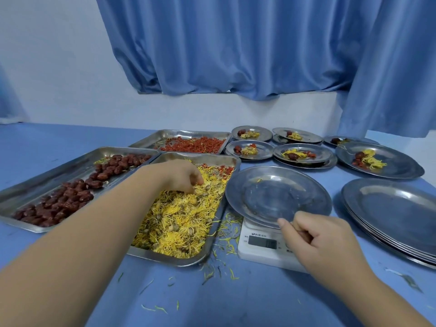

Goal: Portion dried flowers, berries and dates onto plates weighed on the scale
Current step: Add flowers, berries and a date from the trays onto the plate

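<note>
— How should the dried flowers be expected to handle?

— They may be judged very light, loose and brittle. Petals are easily shed, as is shown by the strands scattered on the table beside the tray. A small tuft is best taken from the top of the heap, pinched gently between fingertips and not squeezed.

— Where are they found now?

— They are heaped in the nearest tray, just left of the scale. The dates are kept in the tray further left, the berries in the one behind.

— How is the left hand placed?

— It is stretched forward over the far part of the heap, palm down, with the fingers bunched together and dipped into the flowers, a pinch apparently being gathered.

— And the right hand?

— It is held at the near edge of the plate set on the scale. The thumb is laid against the rim and the fingers are curled in below; whether the rim is truly gripped cannot be told.

— Is anything on that plate?

— Almost nothing; only a stray petal or two can be made out.
</note>
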A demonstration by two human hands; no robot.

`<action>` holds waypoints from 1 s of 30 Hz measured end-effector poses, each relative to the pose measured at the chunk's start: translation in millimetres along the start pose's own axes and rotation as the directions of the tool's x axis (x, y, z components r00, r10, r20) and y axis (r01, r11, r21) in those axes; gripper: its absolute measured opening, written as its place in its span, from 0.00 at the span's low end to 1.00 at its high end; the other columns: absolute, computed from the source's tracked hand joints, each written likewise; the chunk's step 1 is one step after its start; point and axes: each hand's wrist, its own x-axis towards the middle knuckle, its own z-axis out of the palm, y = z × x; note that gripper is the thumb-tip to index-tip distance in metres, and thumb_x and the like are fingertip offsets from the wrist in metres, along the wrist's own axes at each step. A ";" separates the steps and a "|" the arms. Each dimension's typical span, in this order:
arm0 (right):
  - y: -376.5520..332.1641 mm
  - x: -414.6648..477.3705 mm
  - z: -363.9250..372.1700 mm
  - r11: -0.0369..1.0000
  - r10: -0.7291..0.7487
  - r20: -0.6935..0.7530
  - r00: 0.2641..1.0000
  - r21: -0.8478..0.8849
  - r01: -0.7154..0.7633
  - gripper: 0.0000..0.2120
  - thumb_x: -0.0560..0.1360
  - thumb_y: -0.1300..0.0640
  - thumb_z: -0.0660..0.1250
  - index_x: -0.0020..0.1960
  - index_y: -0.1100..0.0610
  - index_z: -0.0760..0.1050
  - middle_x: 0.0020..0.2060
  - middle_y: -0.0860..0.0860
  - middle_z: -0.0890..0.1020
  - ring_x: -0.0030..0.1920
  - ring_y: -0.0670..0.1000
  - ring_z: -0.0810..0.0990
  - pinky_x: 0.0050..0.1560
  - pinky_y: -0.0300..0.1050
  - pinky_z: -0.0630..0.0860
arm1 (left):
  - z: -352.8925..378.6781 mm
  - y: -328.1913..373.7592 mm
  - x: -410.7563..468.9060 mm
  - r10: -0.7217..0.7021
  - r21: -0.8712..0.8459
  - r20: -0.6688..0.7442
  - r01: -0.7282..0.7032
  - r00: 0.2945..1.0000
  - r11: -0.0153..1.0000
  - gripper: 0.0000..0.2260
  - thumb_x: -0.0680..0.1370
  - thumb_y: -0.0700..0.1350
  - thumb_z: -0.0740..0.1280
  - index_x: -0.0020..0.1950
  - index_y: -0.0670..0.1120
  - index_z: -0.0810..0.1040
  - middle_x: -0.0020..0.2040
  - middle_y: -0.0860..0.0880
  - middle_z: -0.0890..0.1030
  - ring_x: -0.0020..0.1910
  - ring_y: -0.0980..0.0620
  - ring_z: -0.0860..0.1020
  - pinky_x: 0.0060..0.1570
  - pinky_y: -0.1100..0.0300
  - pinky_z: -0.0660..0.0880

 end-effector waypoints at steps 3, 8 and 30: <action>-0.4 -0.1 -1.6 1.000 0.013 0.001 1.000 0.014 -0.013 0.27 0.72 0.58 0.70 0.29 0.52 0.53 0.21 0.48 0.59 0.24 0.48 0.60 0.26 0.46 0.60 | -6.6 -3.5 -2.3 0.015 -0.009 -0.079 -0.016 0.997 1.000 0.13 0.75 0.46 0.73 0.59 0.52 0.79 0.54 0.53 0.80 0.51 0.55 0.78 0.52 0.59 0.71; -2.1 0.4 -3.9 0.999 0.031 0.000 1.000 0.035 -0.031 0.26 0.72 0.57 0.70 0.28 0.52 0.53 0.21 0.48 0.59 0.25 0.49 0.59 0.26 0.44 0.58 | -27.8 -6.9 -19.8 0.029 -0.206 -0.280 -0.089 0.959 0.975 0.06 0.76 0.55 0.70 0.50 0.56 0.81 0.45 0.58 0.82 0.46 0.60 0.79 0.46 0.60 0.72; 6.9 2.1 -4.4 0.996 0.046 -0.032 0.998 0.079 -0.043 0.26 0.73 0.56 0.68 0.29 0.50 0.52 0.23 0.49 0.62 0.25 0.49 0.59 0.27 0.45 0.59 | -24.9 19.9 -29.4 -0.057 -0.447 -0.283 -0.079 0.957 0.891 0.08 0.80 0.54 0.64 0.49 0.54 0.82 0.53 0.43 0.82 0.50 0.43 0.80 0.47 0.54 0.77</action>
